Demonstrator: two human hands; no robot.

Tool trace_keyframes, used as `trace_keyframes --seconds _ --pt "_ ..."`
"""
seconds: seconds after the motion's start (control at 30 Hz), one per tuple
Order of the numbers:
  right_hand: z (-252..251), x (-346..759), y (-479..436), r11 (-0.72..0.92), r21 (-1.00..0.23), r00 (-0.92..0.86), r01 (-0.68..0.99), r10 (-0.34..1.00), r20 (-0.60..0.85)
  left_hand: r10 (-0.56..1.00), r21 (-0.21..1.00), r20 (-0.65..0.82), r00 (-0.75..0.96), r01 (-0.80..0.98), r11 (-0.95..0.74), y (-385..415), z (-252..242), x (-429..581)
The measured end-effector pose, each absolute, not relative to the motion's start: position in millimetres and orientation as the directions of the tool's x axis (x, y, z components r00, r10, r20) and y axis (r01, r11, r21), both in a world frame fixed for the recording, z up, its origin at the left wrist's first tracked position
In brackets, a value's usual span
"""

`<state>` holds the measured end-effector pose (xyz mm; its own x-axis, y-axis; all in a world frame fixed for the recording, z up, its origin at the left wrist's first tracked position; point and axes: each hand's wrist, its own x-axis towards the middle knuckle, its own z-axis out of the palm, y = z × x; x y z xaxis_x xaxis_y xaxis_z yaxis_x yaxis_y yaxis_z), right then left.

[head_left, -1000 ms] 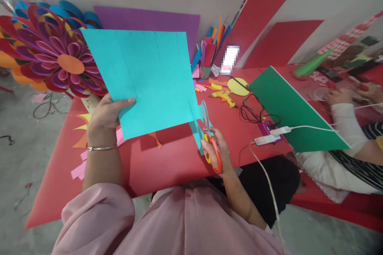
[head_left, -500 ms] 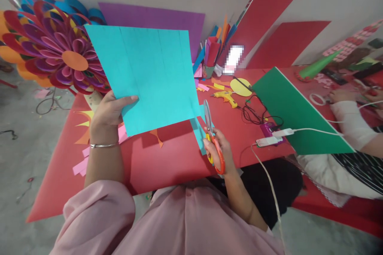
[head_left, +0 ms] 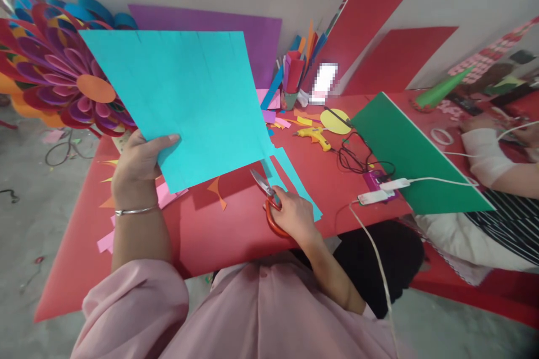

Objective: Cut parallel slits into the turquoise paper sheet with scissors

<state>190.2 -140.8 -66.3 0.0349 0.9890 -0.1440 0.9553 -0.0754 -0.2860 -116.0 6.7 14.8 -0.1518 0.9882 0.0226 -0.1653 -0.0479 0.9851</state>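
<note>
A turquoise sheet of paper [head_left: 185, 101] is held up over the table, gripped at its lower left edge by my left hand [head_left: 141, 160], with the thumb on its face. Faint lines run down from the sheet's top edge. My right hand [head_left: 292, 213] is closed round the handles of a pair of scissors [head_left: 261, 182]. Their blades point up and left, just below the sheet's lower edge, apart from it. Cut turquoise strips [head_left: 297, 179] lie on the red table beyond my right hand.
A yellow glue gun [head_left: 314, 136] and its black cord lie near a purple power strip [head_left: 379, 182]. A green board [head_left: 416, 157] rests at the right, near another person's arm [head_left: 490, 162]. At the left stands a large paper flower [head_left: 95, 88].
My right hand has turned the scissors so the blades point left, and has moved slightly left and down. The sheet has shifted left with my left hand. More of the strips on the table shows.
</note>
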Motion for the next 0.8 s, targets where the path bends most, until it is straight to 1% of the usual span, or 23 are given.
trace_keyframes --seconds 0.13,0.2,0.27,0.3,0.37,0.43,0.47,0.5,0.57,0.63,0.8 --pt "-49.8 180.0 -140.8 0.007 -0.185 -0.053 0.983 0.969 -0.243 0.989 0.986 -0.002 -0.151 -0.168 -0.024 11.4 9.4 -120.4" --pt "-37.7 183.4 -139.0 0.068 -0.179 -0.121 0.981 0.945 -0.305 0.989 0.986 -0.011 -0.147 -0.163 -0.013 12.8 8.6 -119.6" --pt "-28.7 194.4 -130.3 0.064 -0.177 -0.121 0.982 0.935 -0.334 0.985 0.987 -0.021 -0.169 -0.162 -0.006 13.0 9.3 -116.9" --pt "-26.7 202.7 -122.5 0.017 -0.149 -0.064 0.989 0.946 -0.317 0.983 0.987 -0.026 -0.179 -0.162 -0.003 12.8 9.8 -115.1" --pt "-28.5 223.6 -100.1 -0.189 -0.08 0.171 0.979 0.967 -0.19 0.982 0.986 -0.03 -0.186 -0.167 -0.001 12.1 10.7 -111.6" --pt "-36.8 247.6 -72.0 -0.373 -0.07 0.373 0.925 0.928 -0.026 0.983 0.984 -0.041 -0.177 -0.177 0.009 11.4 10.9 -109.0" --pt "-42.3 259.4 -57.8 -0.438 -0.074 0.441 0.896 0.897 0.021 0.984 0.983 -0.049 -0.174 -0.185 0.017 11.1 10.9 -108.0" --pt "-48.2 270.3 -44.4 -0.5 -0.081 0.504 0.862 0.863 0.037 0.984 0.981 -0.057 -0.168 -0.193 0.023 10.7 11.0 -107.2" --pt "-59.5 287.6 -22.4 -0.584 -0.086 0.579 0.807 0.811 -0.081 0.986 0.978 -0.063 -0.151 -0.208 0.031 9.7 11.5 -105.9" --pt "-69.4 298.4 -8.5 -0.616 -0.091 0.601 0.783 0.785 -0.15 0.989 0.975 -0.063 -0.134 -0.22 0.032 8.5 12.7 -104.7" --pt "-84.8 311.4 2.4 -0.637 -0.135 0.612 0.759 0.769 -0.187 0.987 0.974 -0.059 -0.147 -0.224 0.024 6.5 15.5 -102.5"
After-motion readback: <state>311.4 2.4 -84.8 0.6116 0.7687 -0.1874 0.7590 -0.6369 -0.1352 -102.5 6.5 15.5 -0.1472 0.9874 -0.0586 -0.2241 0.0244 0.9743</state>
